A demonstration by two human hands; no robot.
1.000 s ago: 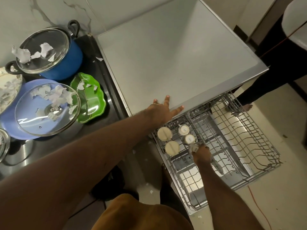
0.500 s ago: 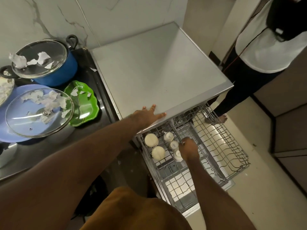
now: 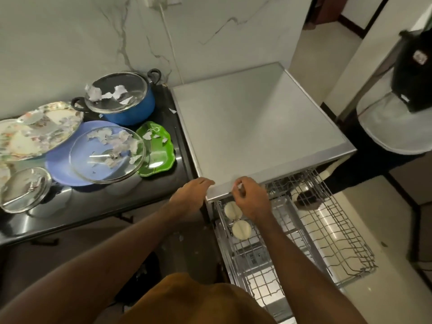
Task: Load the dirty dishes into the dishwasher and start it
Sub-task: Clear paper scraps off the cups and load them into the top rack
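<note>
The dishwasher point(image 3: 257, 127) stands with its wire rack point(image 3: 332, 242) pulled out to the lower right. Two round cream cups point(image 3: 242, 229) sit upside down at the rack's near left corner. My right hand point(image 3: 251, 201) hovers above them at the front edge of the dishwasher top, with thumb and fingers pinched on what looks like a small white scrap point(image 3: 238, 187). Just left of that, my left hand point(image 3: 190, 197) holds nothing, its fingers loosely curled. Dirty dishes wait on the black counter point(image 3: 105, 206): a blue pot point(image 3: 131, 111), a green dish point(image 3: 156, 150), a glass lid point(image 3: 107, 153) and floral plates point(image 3: 42, 127).
Torn paper bits lie on the lids and plates. A smaller glass lid point(image 3: 23, 190) sits at the far left. A second person point(image 3: 392, 127) stands right of the dishwasher, one foot beside the rack's far end. The floor point(image 3: 385, 230) lies beyond.
My right hand has risen out of the rack to the dishwasher top's front edge. My left hand has slid off the top towards its left corner. The camera has tilted up.
</note>
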